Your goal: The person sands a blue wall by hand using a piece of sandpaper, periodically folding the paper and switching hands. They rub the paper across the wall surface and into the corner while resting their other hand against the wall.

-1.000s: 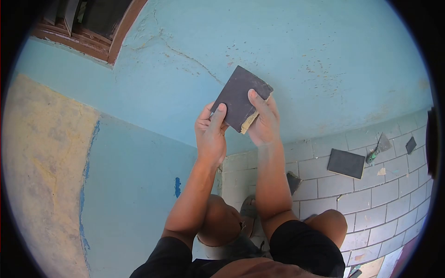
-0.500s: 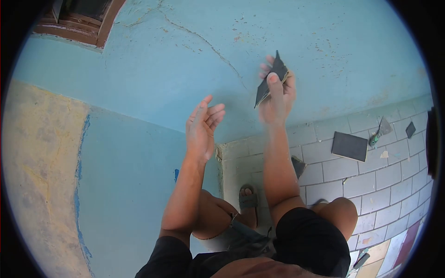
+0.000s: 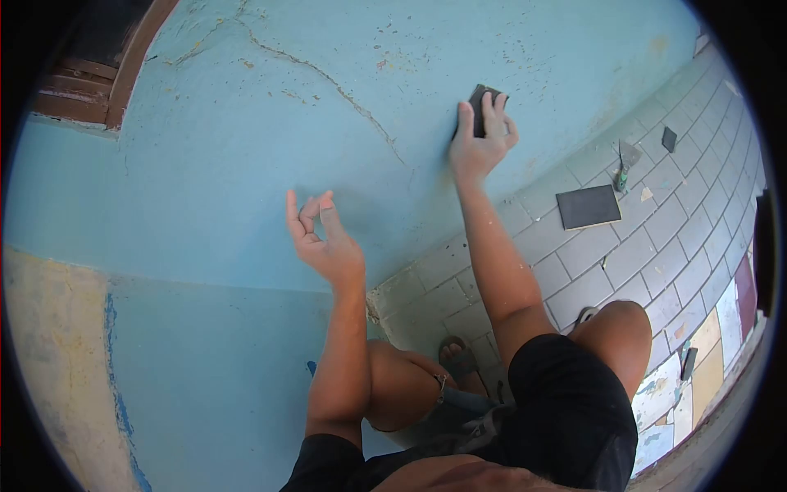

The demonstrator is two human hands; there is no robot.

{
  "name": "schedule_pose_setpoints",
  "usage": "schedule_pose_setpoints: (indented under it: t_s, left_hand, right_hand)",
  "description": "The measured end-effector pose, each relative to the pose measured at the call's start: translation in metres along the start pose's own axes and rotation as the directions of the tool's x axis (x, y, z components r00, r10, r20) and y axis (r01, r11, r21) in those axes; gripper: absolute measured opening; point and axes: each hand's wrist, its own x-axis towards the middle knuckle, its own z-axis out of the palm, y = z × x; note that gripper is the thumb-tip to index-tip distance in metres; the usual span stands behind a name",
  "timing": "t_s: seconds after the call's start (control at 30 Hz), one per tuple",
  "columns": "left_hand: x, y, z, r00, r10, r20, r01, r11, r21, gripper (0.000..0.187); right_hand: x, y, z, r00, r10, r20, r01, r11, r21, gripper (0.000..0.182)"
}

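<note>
My right hand (image 3: 482, 152) presses a folded piece of dark sandpaper (image 3: 477, 113) against the light blue wall (image 3: 246, 172). The fingers lie over the back of it, with the thumb along its left edge. Part of the sheet shows between thumb and fingers and above the fingertips. Lower left, my left hand (image 3: 326, 244) is raised in front of the wall and holds nothing. Its fingers are loosely bent and apart, close to the thumb tip. A long crack (image 3: 328, 80) runs across the wall above and between the hands.
On the grey tiled floor to the right lie a dark sandpaper sheet (image 3: 589, 207), a scraper with a green handle (image 3: 623, 170) and a small dark piece (image 3: 670, 139). A brown window frame (image 3: 131, 70) is at upper left. My sandalled foot (image 3: 457, 357) is below.
My right hand has turned over and laid the sandpaper flat on the wall, where before it was held up edge-on. My left fingers have curled more. The view has shifted and tilted.
</note>
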Motion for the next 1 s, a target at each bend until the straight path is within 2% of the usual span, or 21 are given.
schedule_pose_setpoints:
  t_s: [0.07,0.13,0.17,0.23,0.33,0.37,0.43,0.5,0.53,0.6,0.63,0.67,0.7,0.77,0.8,0.87,0.93,1.0]
  left_hand:
    - [0.000,0.001,0.006,0.994,0.108,-0.008,-0.108,0.994,-0.001,0.058]
    - [0.001,-0.001,0.013,0.994,0.100,-0.032,-0.102,0.993,-0.066,0.060]
    - [-0.001,-0.003,0.015,0.995,0.088,-0.053,-0.093,0.990,-0.102,0.062]
    - [-0.004,-0.007,0.014,0.997,0.080,-0.003,-0.080,0.989,-0.127,0.062]
    - [-0.006,-0.002,-0.002,0.996,0.073,0.044,-0.069,0.993,-0.099,0.063]
    - [-0.006,0.000,-0.006,0.993,0.097,0.064,-0.092,0.993,-0.076,0.062]
    - [-0.004,0.000,-0.008,0.995,0.087,0.038,-0.084,0.993,-0.078,0.062]
    - [-0.005,0.002,-0.001,0.995,0.100,0.011,-0.099,0.991,-0.087,0.062]
    - [-0.006,-0.003,0.005,0.987,0.160,0.023,-0.159,0.986,-0.039,0.062]
    - [-0.008,-0.010,0.008,0.968,0.247,0.040,-0.249,0.968,0.027,0.061]
    - [-0.011,-0.012,0.006,0.964,0.234,0.128,-0.240,0.970,0.037,0.060]
    - [-0.011,-0.016,0.005,0.955,0.210,0.211,-0.225,0.973,0.051,0.059]
    - [-0.009,-0.013,0.001,0.956,0.202,0.212,-0.222,0.972,0.077,0.059]
    - [-0.008,-0.001,-0.011,0.966,0.140,0.219,-0.155,0.986,0.053,0.056]
    - [-0.006,-0.002,-0.014,0.964,0.134,0.228,-0.150,0.987,0.055,0.056]
    - [-0.003,-0.003,-0.018,0.990,0.088,0.115,-0.093,0.995,0.045,0.055]
    - [-0.003,-0.003,-0.006,0.995,0.063,0.075,-0.068,0.996,0.065,0.055]
    - [-0.002,-0.007,0.009,0.997,0.059,0.053,-0.063,0.994,0.084,0.054]
  right_hand:
    - [-0.066,-0.008,0.010,0.982,-0.184,0.034,0.184,0.983,0.000,0.049]
    - [-0.108,-0.018,0.003,0.967,-0.222,0.127,0.223,0.975,0.003,0.047]
    - [-0.104,-0.012,0.006,0.966,-0.227,0.124,0.230,0.973,-0.006,0.047]
    - [-0.082,0.001,0.007,0.936,-0.343,0.080,0.342,0.939,0.033,0.044]
    - [0.013,-0.010,0.011,0.966,-0.253,-0.048,0.255,0.966,0.041,0.041]
    - [0.020,-0.016,0.006,0.966,-0.256,-0.032,0.257,0.966,0.036,0.041]
    - [0.034,-0.027,0.000,0.996,-0.089,-0.002,0.089,0.996,0.030,0.044]
    - [-0.043,-0.011,0.002,0.971,-0.218,0.098,0.219,0.976,0.003,0.052]
    - [-0.084,-0.002,-0.003,0.939,-0.302,0.166,0.305,0.952,0.008,0.057]
    - [-0.132,0.008,-0.025,0.881,-0.273,0.387,0.294,0.956,0.005,0.066]
    - [-0.120,0.008,-0.020,0.887,-0.268,0.376,0.281,0.960,0.023,0.066]
    - [-0.098,0.014,-0.013,0.903,-0.310,0.298,0.316,0.948,0.029,0.067]
    - [-0.078,0.014,-0.009,0.911,-0.337,0.236,0.342,0.940,0.024,0.068]
    - [-0.006,-0.008,0.006,0.978,-0.170,0.119,0.174,0.984,-0.022,0.068]
    - [0.019,-0.013,0.007,0.979,-0.162,0.120,0.167,0.985,-0.031,0.068]
    - [0.056,-0.021,0.008,0.993,-0.084,0.087,0.083,0.996,0.011,0.068]
    - [-0.001,-0.017,0.010,0.986,-0.141,0.092,0.137,0.990,0.038,0.069]
    - [-0.092,0.002,0.008,0.946,-0.269,0.183,0.251,0.961,0.118,0.073]
